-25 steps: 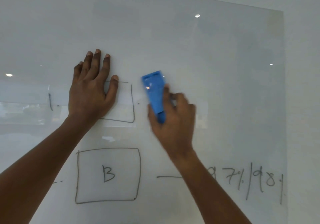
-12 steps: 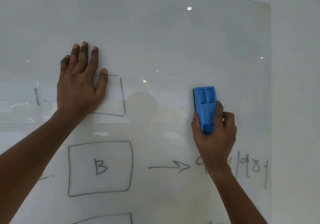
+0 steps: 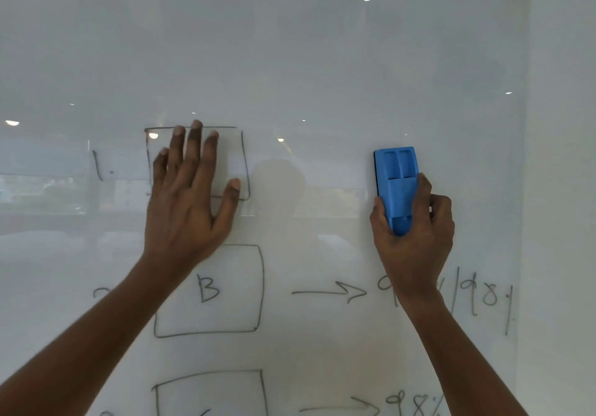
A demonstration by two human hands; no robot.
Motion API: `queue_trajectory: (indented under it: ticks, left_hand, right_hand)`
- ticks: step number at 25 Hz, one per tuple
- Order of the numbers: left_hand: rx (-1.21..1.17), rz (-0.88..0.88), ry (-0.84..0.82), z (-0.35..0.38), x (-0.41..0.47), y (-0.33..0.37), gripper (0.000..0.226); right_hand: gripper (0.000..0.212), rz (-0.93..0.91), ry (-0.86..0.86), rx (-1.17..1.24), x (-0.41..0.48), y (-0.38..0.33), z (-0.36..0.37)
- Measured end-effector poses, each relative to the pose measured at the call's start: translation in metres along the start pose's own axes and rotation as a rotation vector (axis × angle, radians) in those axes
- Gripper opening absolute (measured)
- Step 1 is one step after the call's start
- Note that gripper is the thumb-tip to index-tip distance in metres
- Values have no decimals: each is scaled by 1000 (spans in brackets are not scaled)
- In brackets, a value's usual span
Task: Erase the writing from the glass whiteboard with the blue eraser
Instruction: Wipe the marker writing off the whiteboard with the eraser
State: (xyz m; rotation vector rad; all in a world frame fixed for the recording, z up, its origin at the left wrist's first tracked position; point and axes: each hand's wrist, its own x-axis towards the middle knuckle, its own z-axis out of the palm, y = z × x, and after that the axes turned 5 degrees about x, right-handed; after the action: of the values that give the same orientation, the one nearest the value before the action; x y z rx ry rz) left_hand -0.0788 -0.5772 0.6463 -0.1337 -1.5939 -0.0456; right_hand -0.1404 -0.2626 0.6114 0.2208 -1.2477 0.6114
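The glass whiteboard (image 3: 322, 61) fills the view, with grey marker writing on its lower half. My right hand (image 3: 416, 235) grips the blue eraser (image 3: 397, 186) upright against the glass at the right, above the "98%" figures (image 3: 483, 296). My left hand (image 3: 190, 196) lies flat on the board with fingers spread, covering much of an empty drawn box (image 3: 243, 164). Below it is a box with the letter B (image 3: 208, 288) and an arrow (image 3: 329, 292) pointing right. Another box (image 3: 209, 393) and arrow show at the bottom edge.
The board's right edge (image 3: 524, 157) meets a plain white wall (image 3: 561, 190). A short stroke and dot (image 3: 100, 165) stay left of the top box. Ceiling lights and a person's outline reflect in the glass.
My right hand swept the eraser from beside the top box out to the right, wiping that row. My left hand slid right and down over the top box. The view shifted slightly.
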Motion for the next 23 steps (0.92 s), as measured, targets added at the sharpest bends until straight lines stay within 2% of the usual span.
queue_trajectory:
  ticks: [9, 11, 13, 15, 16, 17, 21, 23]
  left_hand:
    - [111, -24, -46, 24, -32, 9, 76]
    - [108, -24, -56, 24, -31, 9, 77]
    - [94, -24, -66, 23, -31, 7, 77]
    - [82, -16, -59, 22, -32, 6, 77]
    - [80, -13, -49, 22, -33, 5, 76]
    - [80, -12, -40, 22, -33, 6, 75]
    - [87, -15, -17, 23, -33, 7, 75]
    - [93, -16, -3, 25, -33, 9, 74]
  right_hand:
    - [66, 49, 2, -19, -14, -15, -2]
    - [66, -43, -60, 5, -44, -31, -6]
    - [65, -214, -188, 18, -89, -48, -15]
    - [62, -345, -291, -7, -126, -43, -32]
    - [61, -348, -296, -35, -136, -29, -40]
    - [61, -288, -273, -67, -139, -12, -49]
    - [66, 226, -44, -136, -99, 37, -61]
    - [65, 353, 26, -102, -74, 29, -46]
